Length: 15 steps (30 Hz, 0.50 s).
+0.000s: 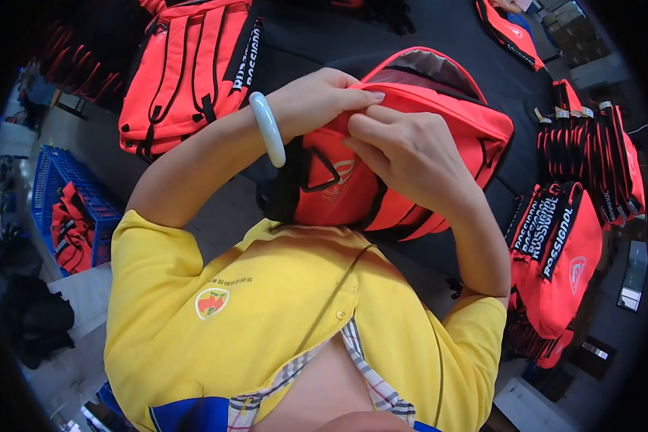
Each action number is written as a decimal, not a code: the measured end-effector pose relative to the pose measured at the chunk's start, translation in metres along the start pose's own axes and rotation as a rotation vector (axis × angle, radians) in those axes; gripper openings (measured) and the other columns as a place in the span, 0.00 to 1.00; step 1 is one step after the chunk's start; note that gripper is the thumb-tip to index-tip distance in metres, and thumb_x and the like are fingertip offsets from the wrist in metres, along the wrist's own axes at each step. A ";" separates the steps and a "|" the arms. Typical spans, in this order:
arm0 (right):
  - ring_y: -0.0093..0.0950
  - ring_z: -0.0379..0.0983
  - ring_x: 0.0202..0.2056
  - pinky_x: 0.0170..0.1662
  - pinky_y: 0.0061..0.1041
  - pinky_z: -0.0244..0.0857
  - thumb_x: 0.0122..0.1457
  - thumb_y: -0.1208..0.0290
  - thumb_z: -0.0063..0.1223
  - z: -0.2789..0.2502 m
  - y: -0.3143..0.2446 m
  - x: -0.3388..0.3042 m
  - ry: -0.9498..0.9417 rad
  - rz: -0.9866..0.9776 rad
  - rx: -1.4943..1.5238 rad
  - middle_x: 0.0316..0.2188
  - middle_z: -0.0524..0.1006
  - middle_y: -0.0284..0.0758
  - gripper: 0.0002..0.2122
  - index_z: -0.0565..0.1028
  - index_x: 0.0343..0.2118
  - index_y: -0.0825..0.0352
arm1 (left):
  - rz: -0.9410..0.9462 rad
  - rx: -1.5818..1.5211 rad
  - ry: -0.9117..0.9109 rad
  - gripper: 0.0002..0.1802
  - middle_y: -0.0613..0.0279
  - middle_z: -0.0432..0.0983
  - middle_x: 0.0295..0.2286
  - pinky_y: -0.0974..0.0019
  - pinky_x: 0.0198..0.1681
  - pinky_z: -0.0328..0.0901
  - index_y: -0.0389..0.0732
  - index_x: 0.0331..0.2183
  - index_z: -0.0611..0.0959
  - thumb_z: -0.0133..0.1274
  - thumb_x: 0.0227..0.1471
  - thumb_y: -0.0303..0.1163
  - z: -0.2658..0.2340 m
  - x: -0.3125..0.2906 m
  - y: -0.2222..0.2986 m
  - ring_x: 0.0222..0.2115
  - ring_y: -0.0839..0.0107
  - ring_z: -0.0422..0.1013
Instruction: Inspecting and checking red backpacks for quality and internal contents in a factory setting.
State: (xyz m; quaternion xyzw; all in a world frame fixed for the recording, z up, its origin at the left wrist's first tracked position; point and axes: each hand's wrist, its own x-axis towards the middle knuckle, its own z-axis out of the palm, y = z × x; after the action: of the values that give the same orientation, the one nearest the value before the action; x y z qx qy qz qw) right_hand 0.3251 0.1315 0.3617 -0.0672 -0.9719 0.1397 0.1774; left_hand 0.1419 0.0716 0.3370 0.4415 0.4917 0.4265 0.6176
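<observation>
Red bag [371, 193], front of the wearer at the worktop [306, 45]: left fingers [367, 96] pinch its upper edge, right fingers [371, 128] seemingly pinching alongside; holding that edge taut should help.

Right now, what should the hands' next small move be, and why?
Perhaps slide the right hand along the edge of the red bag, the left hand steadying it: both hands pinch close together there, with a grey-lined compartment open just beyond.

coral and black bag [363, 198], yellow shirt [281, 309], plaid collar [363, 367]
</observation>
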 end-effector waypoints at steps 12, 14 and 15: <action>0.24 0.59 0.11 0.17 0.22 0.57 0.58 0.75 0.47 0.001 -0.021 -0.147 0.696 0.102 0.714 0.10 0.61 0.30 0.15 0.64 0.14 0.68 | 0.033 0.060 -0.003 0.18 0.67 0.78 0.38 0.78 0.44 0.65 0.32 0.46 0.78 0.51 0.58 0.35 -0.018 0.006 -0.003 0.38 0.84 0.71; 0.25 0.62 0.14 0.20 0.21 0.57 0.53 0.81 0.47 0.005 -0.015 -0.172 0.538 0.423 0.705 0.12 0.64 0.33 0.11 0.66 0.14 0.71 | -0.011 0.055 0.035 0.18 0.67 0.78 0.37 0.79 0.40 0.67 0.33 0.45 0.79 0.52 0.58 0.36 -0.025 0.011 -0.006 0.35 0.84 0.73; 0.23 0.67 0.18 0.25 0.19 0.61 0.50 0.84 0.50 -0.001 -0.014 -0.181 0.350 0.561 0.657 0.16 0.70 0.34 0.05 0.71 0.19 0.72 | -0.025 0.034 0.024 0.18 0.67 0.79 0.36 0.80 0.39 0.68 0.34 0.44 0.79 0.52 0.58 0.37 -0.028 0.013 -0.004 0.34 0.84 0.74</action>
State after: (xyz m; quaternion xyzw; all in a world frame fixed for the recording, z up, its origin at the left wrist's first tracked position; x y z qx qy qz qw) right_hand 0.4922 0.0860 0.3073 -0.2900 -0.7759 0.4693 0.3059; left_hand 0.1172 0.0866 0.3262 0.4405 0.5116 0.4155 0.6096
